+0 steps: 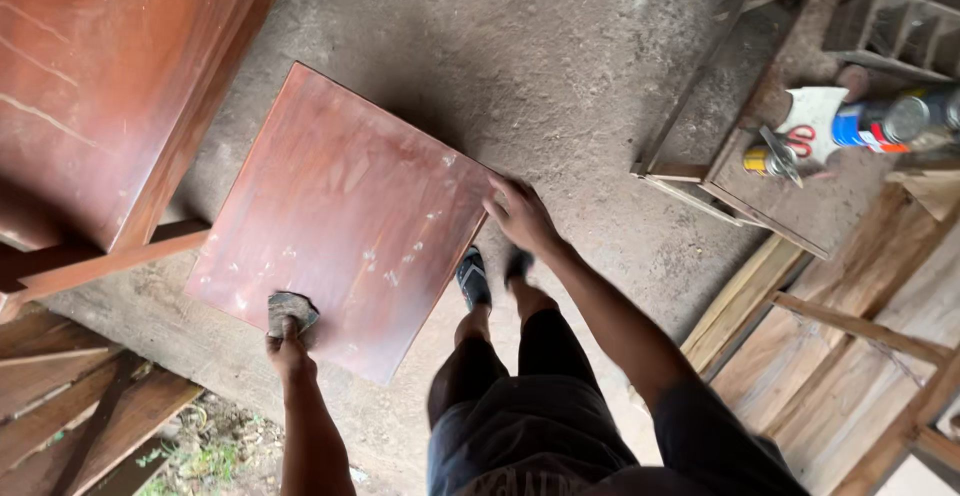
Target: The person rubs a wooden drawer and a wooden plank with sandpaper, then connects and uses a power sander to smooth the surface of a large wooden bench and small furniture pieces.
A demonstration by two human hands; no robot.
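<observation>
the left hand (288, 348) presses a grey piece of sandpaper (290, 308) onto the near edge of the reddish wooden panel (345, 211), which lies tilted on the concrete floor (560, 66); the right hand (520, 214) grips the panel's right edge, fingers curled.

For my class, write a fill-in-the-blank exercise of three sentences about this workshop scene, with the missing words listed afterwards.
1. The left hand presses a worn grey piece of sandpaper against the flat reddish-brown wooden ____.
2. The right hand grips that reddish-brown wooden panel by its ____.
3. On the dusty wooden frame, the scissors have handles coloured ____.

Missing words: panel; edge; red
</observation>
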